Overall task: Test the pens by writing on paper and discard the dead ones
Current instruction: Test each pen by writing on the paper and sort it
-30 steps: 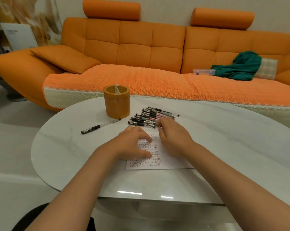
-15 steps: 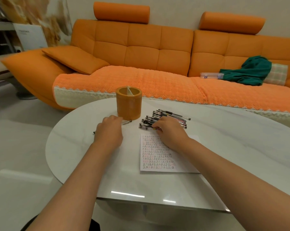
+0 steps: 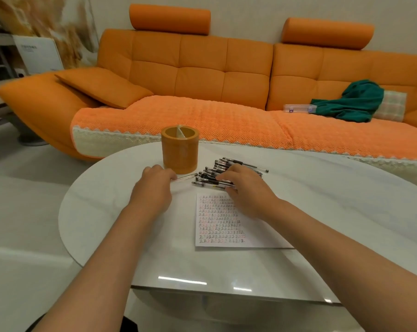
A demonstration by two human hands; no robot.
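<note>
So left hand [image 3: 154, 185] curled round the lone pen [image 3: 185, 177] by the orange cup [image 3: 180, 149], right hand [image 3: 244, 188] lay flat-fingered on the pen pile [image 3: 212, 179].

We see table top [image 3: 322, 212] glossy, smooth, marble-look; paper sheet [image 3: 257, 238] matt. On pens [image 3: 241, 162] we note clear plastic barrels. Orange holder [image 3: 180, 152] smooth, slight sheen. Sofa back [image 3: 202, 68] smooth, leather-like; seat cover [image 3: 202, 118] rough knitted cloth; green cloth [image 3: 353, 101] soft, matt.
</note>
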